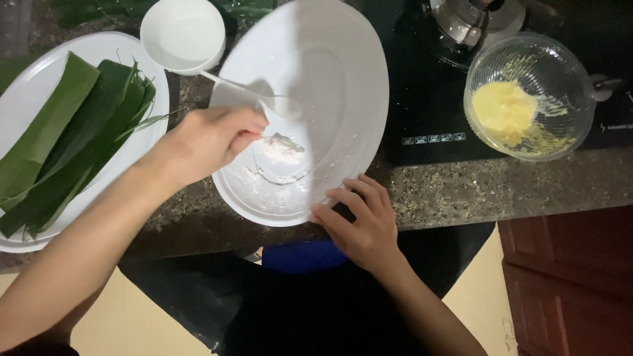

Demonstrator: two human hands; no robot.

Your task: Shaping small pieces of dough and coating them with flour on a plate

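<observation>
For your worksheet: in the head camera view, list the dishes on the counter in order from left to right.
White plate of green leaves → small white bowl → large white plate with white dough → clear glass bowl of yellow paste.

Dim warm indoor light; white plate [343, 86] brightest; top edge dark; slight softness, perhaps motion blur.
</observation>
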